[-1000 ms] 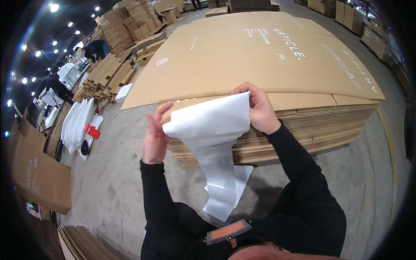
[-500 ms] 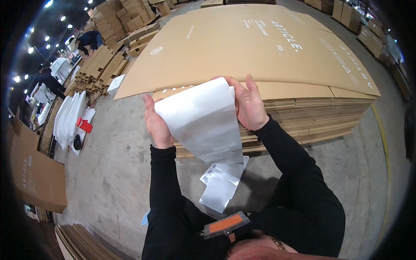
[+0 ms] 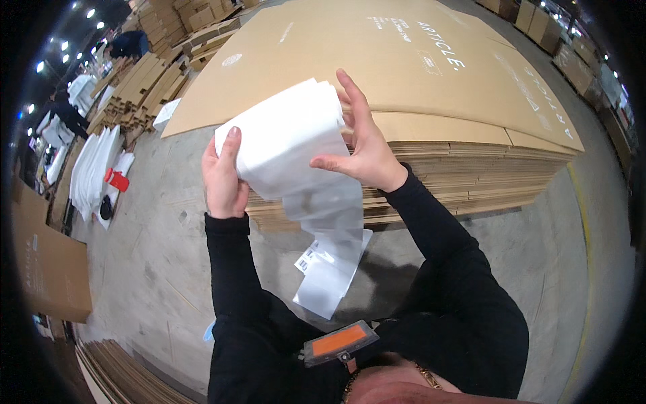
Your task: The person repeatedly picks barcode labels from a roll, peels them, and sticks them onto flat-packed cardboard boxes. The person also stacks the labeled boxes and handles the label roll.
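Observation:
A roll of white label-like sheeting [image 3: 289, 135] is held up in front of me, with a translucent strip [image 3: 330, 215] hanging from it toward the floor. My left hand [image 3: 225, 175] grips the roll's left end, thumb across the front. At its right end is my right hand [image 3: 367, 145], fingers spread, index pointing up and thumb stretched out over the front face; some fingertips are at or behind the roll's edge. The strip's lower part, a label with barcode-like marks [image 3: 308, 259] among it, hangs low before my body.
A waist-high stack of flat cardboard [image 3: 444, 175] stands ahead, topped by a large printed sheet [image 3: 323, 60]. White foam-like sheets [image 3: 94, 172] and a red object [image 3: 116, 180] are at left. Two people in dark clothes work far left. A cardboard box [image 3: 57, 269] stands near left.
The roll has been raised and tilted, moving a little left. My left thumb has come over its front. My right hand has turned, its fingers spreading and thumb stretching across the roll.

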A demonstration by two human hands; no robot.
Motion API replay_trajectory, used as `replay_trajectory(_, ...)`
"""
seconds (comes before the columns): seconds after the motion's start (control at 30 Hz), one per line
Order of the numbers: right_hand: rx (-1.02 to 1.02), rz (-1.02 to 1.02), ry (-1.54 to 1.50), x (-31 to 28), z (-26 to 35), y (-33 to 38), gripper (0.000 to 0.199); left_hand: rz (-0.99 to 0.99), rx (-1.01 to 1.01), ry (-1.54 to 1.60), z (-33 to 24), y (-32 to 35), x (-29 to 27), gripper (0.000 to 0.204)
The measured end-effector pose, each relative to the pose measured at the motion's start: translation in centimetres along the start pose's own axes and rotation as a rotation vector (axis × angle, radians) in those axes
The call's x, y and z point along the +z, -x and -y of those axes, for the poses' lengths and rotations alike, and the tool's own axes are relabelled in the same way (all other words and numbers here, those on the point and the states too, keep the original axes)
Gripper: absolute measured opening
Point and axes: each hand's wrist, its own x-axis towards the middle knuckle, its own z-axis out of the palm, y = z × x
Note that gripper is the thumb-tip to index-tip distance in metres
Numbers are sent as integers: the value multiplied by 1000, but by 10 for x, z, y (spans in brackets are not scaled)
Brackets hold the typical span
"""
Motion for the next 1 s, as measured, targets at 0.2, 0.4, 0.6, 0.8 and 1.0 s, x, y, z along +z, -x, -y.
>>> replay_trajectory(0.2,-365,-34,541,-4,0,-7,71,-6,-66,-4,1,-3,-10,42)
replay_trajectory(0.4,-218,63,247,-4,-15,-6,26,128,-129,-36,-2,-1,-17,42)
replay_trajectory(0.6,116,-33,-25,0,-22,-6,23,195,136,-214,-15,4,-17,47)
replay_trajectory(0.8,185,-14,-133,4,-9,-9,60,120,49,-94,-11,0,-15,26)
replay_trajectory(1.0,-42,98,236,3,7,-7,93,11,-83,38,-8,-4,-22,35)
